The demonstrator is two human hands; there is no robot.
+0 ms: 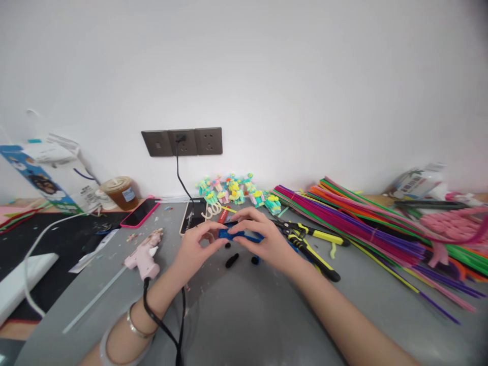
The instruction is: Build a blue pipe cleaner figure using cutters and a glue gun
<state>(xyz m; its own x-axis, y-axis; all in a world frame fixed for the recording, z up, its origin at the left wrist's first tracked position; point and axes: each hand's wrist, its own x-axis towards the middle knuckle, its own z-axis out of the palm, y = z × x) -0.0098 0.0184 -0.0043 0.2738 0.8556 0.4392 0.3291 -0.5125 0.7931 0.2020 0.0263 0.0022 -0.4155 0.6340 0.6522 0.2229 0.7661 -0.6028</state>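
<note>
Both my hands meet over the grey table (244,315), pinching a blue pipe cleaner piece (237,235) between them. My left hand (194,249) grips its left end with thumb and fingertips. My right hand (267,241) curls over its right part, fingers closed. Two short black pieces (232,260) lie on the table just below the hands. A black cord drapes over my left wrist, which wears bracelets.
A pink glue gun (145,254) lies left of my hands. Yellow-handled cutters (312,241) lie to the right. Bundles of coloured pipe cleaners (373,223) fill the right side. Small colourful figures (236,190), two phones, a drink cup (119,192) and a wall socket (182,142) are behind.
</note>
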